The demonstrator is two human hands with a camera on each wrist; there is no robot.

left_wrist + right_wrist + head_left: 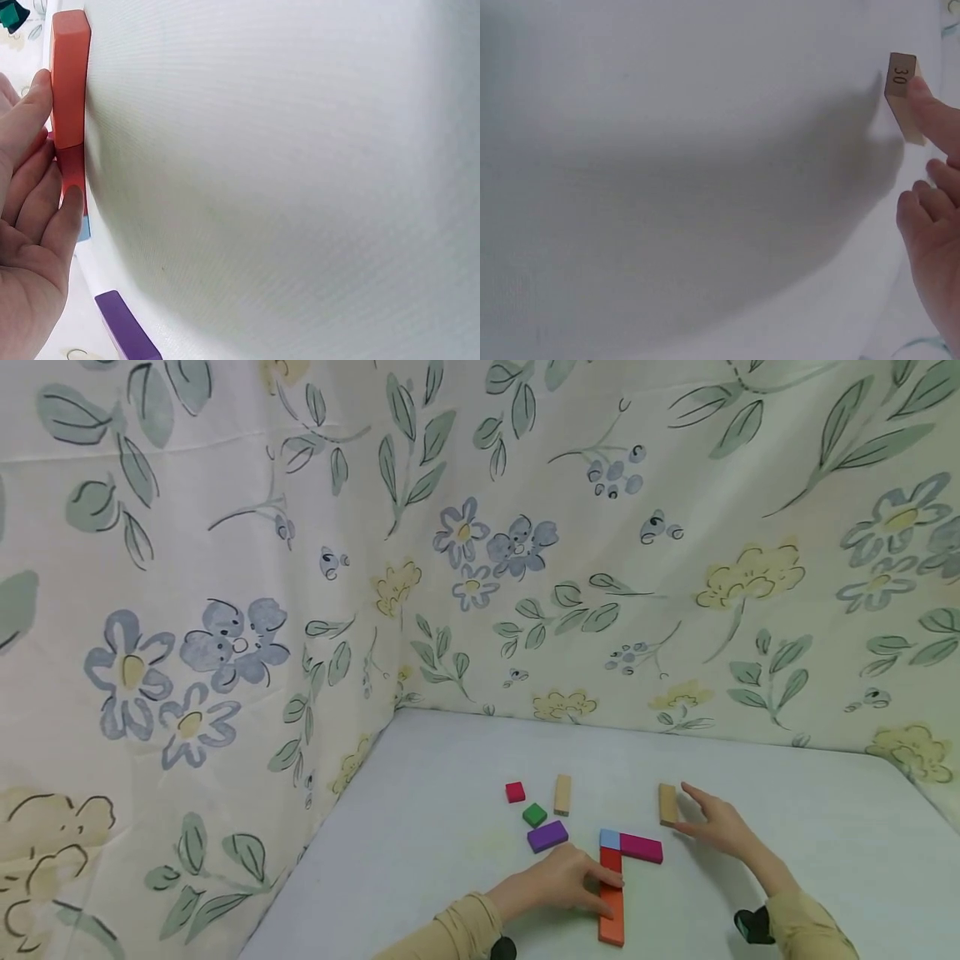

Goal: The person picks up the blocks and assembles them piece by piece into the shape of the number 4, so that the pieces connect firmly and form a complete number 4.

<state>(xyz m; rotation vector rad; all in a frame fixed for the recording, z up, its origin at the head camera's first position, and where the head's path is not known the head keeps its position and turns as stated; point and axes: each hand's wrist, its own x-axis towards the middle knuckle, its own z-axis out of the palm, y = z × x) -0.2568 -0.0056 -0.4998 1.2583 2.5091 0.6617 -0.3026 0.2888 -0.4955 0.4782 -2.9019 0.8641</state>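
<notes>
A row of blocks lies on the white table: the orange block (612, 927) nearest me, then the red block (611, 858), with the light blue block (610, 839) at the far end. A magenta block (641, 848) extends rightward from the blue one. My left hand (558, 881) rests on the row, thumb on the orange block and fingertips at the red. To the right, my right hand (720, 827) has thumb and index finger spread beside a plain wooden block (667, 805). In the right wrist view, the thumb overlaps its end, marked 30 (900, 69).
Left of the row lie a purple block (547, 836), a green block (535, 814), a small red block (514, 792) and another wooden block (562, 795). Floral cloth (570, 635) hangs along the table's back and left sides.
</notes>
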